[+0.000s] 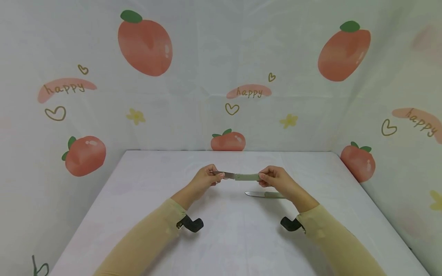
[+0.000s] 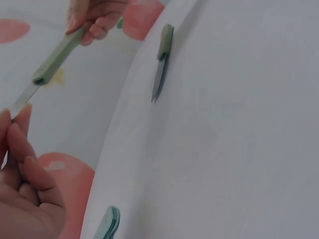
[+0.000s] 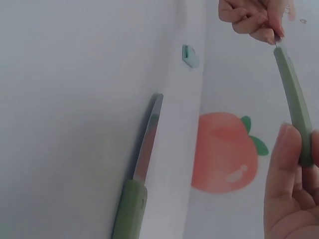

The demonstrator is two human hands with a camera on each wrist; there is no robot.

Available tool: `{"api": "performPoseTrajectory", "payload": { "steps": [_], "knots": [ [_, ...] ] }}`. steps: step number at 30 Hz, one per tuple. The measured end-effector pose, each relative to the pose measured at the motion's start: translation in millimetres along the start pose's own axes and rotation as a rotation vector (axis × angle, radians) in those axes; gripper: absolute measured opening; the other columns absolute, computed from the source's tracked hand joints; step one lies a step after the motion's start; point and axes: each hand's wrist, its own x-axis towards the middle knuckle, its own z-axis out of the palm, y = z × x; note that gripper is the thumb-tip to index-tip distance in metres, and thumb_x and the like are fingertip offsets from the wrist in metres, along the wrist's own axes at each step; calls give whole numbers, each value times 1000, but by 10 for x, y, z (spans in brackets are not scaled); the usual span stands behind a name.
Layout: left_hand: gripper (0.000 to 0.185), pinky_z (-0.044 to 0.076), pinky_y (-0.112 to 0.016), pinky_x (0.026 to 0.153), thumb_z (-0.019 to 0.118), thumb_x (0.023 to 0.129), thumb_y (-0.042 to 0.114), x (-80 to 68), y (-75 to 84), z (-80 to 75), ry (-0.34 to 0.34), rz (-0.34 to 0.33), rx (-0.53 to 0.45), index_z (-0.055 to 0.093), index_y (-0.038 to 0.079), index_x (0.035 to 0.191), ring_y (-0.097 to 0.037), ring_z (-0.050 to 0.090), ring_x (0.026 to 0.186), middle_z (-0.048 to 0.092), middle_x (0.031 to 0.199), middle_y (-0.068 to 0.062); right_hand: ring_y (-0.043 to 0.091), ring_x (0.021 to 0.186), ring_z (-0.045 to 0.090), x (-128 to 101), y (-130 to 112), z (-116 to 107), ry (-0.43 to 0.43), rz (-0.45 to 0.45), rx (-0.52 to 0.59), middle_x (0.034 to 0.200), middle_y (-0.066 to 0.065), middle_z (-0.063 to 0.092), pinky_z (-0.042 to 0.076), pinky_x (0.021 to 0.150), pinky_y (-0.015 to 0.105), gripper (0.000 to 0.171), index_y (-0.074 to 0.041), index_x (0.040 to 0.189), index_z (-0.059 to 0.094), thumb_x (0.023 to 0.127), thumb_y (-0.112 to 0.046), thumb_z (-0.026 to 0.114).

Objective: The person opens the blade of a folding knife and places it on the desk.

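With one green-handled knife [image 1: 266, 194] at right, partly hidden by the right hand [image 1: 279, 179], and a teal object [image 2: 108, 224] at left noted on the smooth white table [image 1: 221, 237], a slim metal-bladed knife [image 1: 239, 176] is pinched above by both hands, left hand [image 1: 206, 178] at blade, right at handle.

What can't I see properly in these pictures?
Right wrist view: the blade tip of the held knife, hidden by the left hand.
Right wrist view: the handle end of the lying knife, cut off by the bottom edge.
Left wrist view: the rest of the teal thing, cut off by the bottom edge; in the right wrist view it's too small to name.
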Motion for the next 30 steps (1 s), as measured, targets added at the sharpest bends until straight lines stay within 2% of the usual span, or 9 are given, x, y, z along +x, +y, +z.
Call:
{"api": "performPoseTrajectory", "payload": {
  "steps": [6, 11, 16, 19, 22, 24, 26, 30],
  "knots": [
    [29, 39, -25, 66, 65, 96, 4, -11, -1, 116, 110, -3, -151, 47, 11, 75, -10, 53, 69, 69, 74, 5, 9, 81, 66, 27, 7, 50, 71, -4, 128, 89, 3, 70, 55, 78, 24, 23, 14, 112, 56, 102, -7, 58],
    [28, 40, -26, 67, 65, 97, 5, -37, 1, 137, 138, -16, -142, 47, 11, 76, -12, 55, 71, 71, 76, 5, 10, 79, 67, 30, 0, 48, 72, 11, 147, 88, 4, 70, 55, 76, 25, 22, 13, 110, 57, 101, -7, 59],
    [23, 39, -29, 70, 68, 96, 12, -66, -14, 72, 93, -65, -16, 53, 9, 78, -17, 59, 75, 76, 83, 0, 13, 81, 68, 5, -11, -4, 30, 42, 64, 90, 9, 71, 57, 76, 28, 27, 14, 112, 60, 100, -9, 63],
    [20, 40, -29, 72, 70, 95, 17, -84, -22, 16, 45, -98, 73, 60, 8, 80, -16, 60, 76, 76, 85, 0, 23, 85, 70, -22, -22, -30, 13, 51, -14, 91, 10, 72, 57, 77, 30, 28, 11, 112, 64, 98, -13, 66],
    [18, 40, -29, 72, 71, 93, 20, -106, -18, -29, -9, -124, 141, 65, 7, 82, -15, 59, 77, 76, 86, 0, 36, 90, 68, -45, -19, -56, -16, 42, -83, 93, 17, 71, 57, 77, 33, 28, 8, 111, 67, 97, -16, 68],
    [17, 41, -30, 72, 72, 93, 20, -120, -25, -56, -42, -127, 184, 67, 6, 84, -15, 59, 78, 76, 86, -1, 40, 90, 67, -57, -13, -69, -39, 34, -115, 95, 22, 70, 57, 78, 35, 27, 7, 110, 68, 96, -17, 69],
    [17, 41, -30, 73, 72, 93, 21, -129, -39, -81, -74, -133, 216, 68, 5, 86, -15, 59, 78, 76, 88, -2, 38, 87, 67, -68, -5, -78, -64, 29, -148, 95, 26, 69, 57, 78, 38, 27, 5, 109, 69, 96, -18, 70],
    [19, 42, -30, 74, 73, 92, 23, -143, -69, -126, -120, -143, 268, 68, 6, 86, -14, 60, 79, 77, 90, -3, 23, 77, 66, -83, 1, -78, -102, 40, -200, 91, 24, 70, 56, 76, 39, 26, 3, 107, 71, 94, -19, 72]
  ]
}}
